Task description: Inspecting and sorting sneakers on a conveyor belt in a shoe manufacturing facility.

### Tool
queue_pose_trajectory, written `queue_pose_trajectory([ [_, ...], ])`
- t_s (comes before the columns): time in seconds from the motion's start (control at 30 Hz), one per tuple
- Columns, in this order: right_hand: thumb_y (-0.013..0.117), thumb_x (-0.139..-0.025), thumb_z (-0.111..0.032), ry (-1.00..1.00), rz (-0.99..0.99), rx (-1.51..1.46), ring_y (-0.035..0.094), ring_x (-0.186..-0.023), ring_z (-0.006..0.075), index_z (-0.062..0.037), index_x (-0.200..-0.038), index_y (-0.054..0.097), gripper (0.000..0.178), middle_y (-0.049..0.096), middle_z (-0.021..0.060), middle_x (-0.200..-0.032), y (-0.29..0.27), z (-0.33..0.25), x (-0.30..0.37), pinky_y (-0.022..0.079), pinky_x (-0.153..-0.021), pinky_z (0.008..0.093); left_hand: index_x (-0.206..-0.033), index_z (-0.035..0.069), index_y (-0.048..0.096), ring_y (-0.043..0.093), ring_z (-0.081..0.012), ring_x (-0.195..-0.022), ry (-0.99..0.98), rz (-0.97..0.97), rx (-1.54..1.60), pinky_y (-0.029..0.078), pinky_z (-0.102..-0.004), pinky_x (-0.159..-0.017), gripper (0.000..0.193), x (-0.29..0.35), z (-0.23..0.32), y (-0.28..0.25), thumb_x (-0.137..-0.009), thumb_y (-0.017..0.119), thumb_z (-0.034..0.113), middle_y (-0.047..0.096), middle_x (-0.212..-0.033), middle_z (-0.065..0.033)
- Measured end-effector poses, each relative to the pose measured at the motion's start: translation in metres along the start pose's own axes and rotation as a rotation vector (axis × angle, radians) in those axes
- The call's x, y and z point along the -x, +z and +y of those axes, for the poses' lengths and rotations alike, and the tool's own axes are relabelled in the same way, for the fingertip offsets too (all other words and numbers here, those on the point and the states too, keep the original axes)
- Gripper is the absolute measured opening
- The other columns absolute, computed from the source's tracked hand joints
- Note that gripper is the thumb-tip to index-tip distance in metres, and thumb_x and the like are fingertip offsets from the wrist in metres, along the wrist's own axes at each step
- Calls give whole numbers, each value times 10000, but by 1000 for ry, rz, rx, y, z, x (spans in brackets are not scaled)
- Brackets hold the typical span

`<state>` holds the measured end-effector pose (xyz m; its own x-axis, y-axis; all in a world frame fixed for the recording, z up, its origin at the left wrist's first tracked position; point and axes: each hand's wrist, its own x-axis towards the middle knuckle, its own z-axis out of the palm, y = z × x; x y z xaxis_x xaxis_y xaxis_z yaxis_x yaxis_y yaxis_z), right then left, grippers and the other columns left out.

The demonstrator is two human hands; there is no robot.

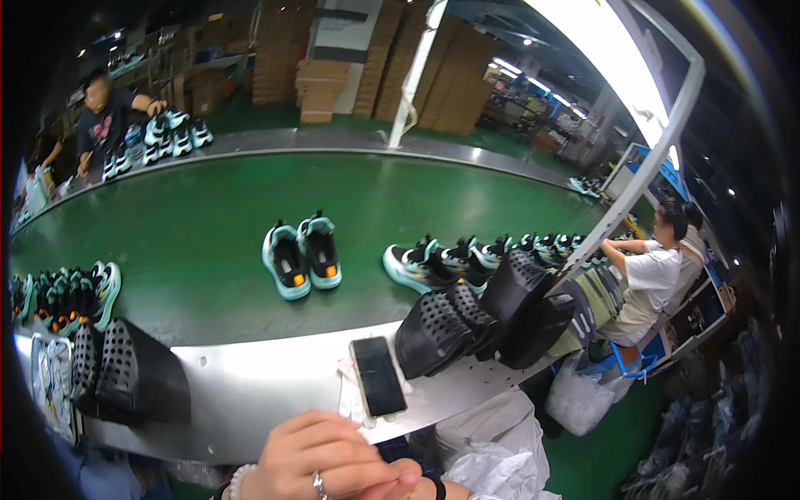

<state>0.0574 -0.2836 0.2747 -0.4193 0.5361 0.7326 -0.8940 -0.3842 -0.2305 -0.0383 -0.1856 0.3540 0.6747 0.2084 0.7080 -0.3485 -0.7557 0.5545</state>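
Observation:
At the lower edge my left hand [321,458], with a ring and a pale beaded bracelet, is closed, its fingers bent toward my right hand [407,477]. The two hands meet at the fingertips. My right hand, with a black band at the wrist, is partly cut off and its fingers are pinched. Whatever they may hold is hidden. Just beyond them a dark-screened phone [377,377] lies on the metal ledge [250,375], over something thin and white. Past the ledge, a pair of black and mint sneakers [302,257] stands on the green belt [192,217].
Black pieces with round holes stand on the ledge at left [137,375] and right [442,329]. Sneaker rows line the belt's near side at left [71,296] and right [421,265]. A slanting white post [629,196] rises right. People work far left [108,117] and right [654,279].

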Motion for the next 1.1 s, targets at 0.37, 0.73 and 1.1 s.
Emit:
queue_pose_trajectory([
  [0.37,166,-907,-581,276,-254,-167,543,-386,236,28,-594,575,798,577,132,-511,-21,-9,0,435,-347,286,-767,27,588,611,-285,-749,144,-43,-214,498,-373,-643,192,3,11,-2,-608,692,2,592,-745,-98],
  [0.73,227,-915,-558,323,7,-185,535,-366,236,44,-591,565,762,561,137,-492,-43,4,41,432,-326,281,-787,30,606,614,-309,-854,9,-53,-136,503,-378,-688,218,13,3,5,-584,681,8,614,-832,-124],
  [1.1,616,-828,32,-30,1118,845,576,-725,167,-39,-874,526,123,570,117,-886,37,-52,69,494,-644,265,-1143,26,534,483,-306,-1097,-590,103,-501,432,-374,-906,440,-5,-209,23,-769,660,220,523,-1150,-139],
])
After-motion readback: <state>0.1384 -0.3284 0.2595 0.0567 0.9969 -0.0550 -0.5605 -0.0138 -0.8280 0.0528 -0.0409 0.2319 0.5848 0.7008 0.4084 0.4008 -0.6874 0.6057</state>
